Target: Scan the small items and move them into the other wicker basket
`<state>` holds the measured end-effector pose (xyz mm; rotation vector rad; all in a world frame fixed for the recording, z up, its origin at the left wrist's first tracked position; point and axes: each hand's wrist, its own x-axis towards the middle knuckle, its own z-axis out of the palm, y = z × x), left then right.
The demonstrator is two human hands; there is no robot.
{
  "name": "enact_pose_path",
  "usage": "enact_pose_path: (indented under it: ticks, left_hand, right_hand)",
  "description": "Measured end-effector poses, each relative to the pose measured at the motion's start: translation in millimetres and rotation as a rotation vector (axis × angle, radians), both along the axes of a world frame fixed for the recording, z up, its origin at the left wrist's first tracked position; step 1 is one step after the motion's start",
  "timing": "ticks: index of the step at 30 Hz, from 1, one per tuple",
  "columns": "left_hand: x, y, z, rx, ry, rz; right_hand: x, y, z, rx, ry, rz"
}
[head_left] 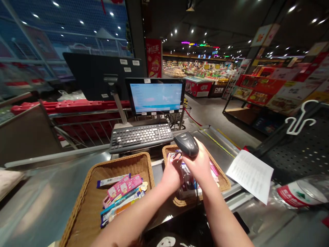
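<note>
The person's right hand (201,163) holds a black plastic handheld scanner (187,144) with a rounded head, and its fingers are clamped around the grip. The scanner is above the right-hand rectangular basket of brown wicker (226,182), in which small wrapped goods (214,168) lie, some of them pink. The left hand (172,173) is over the same basket, just beside the scanner, with its fingers bent; whether they pinch an article, one cannot tell.

The step in hand appears to be the reading of codes from these goods. The next move seems to call for turning one printed code to the scanner's front and keeping both hands steady.

To the left, a larger brown wicker basket (86,206) contains flat, slim packets (124,187) in pink, blue and white. Both baskets are on a grey metal bench (58,193). Behind them are a black keyboard (142,135) and a lit flat monitor (156,97). On the right there are a white printed sheet of paper (250,175) and a clear plastic container with a red and white label (299,195). Beyond is a shop hall with a red chest freezer (197,87) and many small ceiling lamps.
</note>
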<state>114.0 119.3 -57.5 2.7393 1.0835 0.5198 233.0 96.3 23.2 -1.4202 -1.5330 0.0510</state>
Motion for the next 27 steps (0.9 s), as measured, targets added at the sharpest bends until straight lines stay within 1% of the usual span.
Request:
enact_pose_path:
  ticks: [1,3,6,8,10,12,14,19,23,27]
  left_hand:
    - [-15,2,9.9,0.032,-0.005,0.027]
    - [-47,4,31.0,0.165,0.034,0.064]
    - [-92,7,60.1,0.313,0.039,0.22]
    - [-117,8,74.9,0.389,0.036,0.308]
    - [-137,11,85.9,0.451,0.037,0.374]
    - [-154,15,94.2,0.498,0.04,0.425]
    - [-168,21,101.4,0.536,0.043,0.464]
    - [-199,30,117.4,0.625,0.055,0.536]
    - [-213,31,126.1,0.682,0.062,0.56]
    - [-217,30,130.3,0.71,0.073,0.554]
  right_hand:
    - [-4,2,2.9,0.009,0.005,0.024]
    - [-14,5,10.1,0.03,0.01,0.062]
    - [-30,13,23.1,0.062,0.03,0.092]
    - [-41,21,31.4,0.075,0.062,0.101]
    - [-53,31,37.4,0.078,0.094,0.121]
    - [-65,40,39.9,0.082,0.113,0.143]
    - [-76,47,38.2,0.092,0.1,0.176]
    - [-92,46,20.8,0.131,-0.004,0.263]
    - [-97,40,8.1,0.155,-0.052,0.296]
    - [-103,34,4.4,0.162,-0.082,0.325]
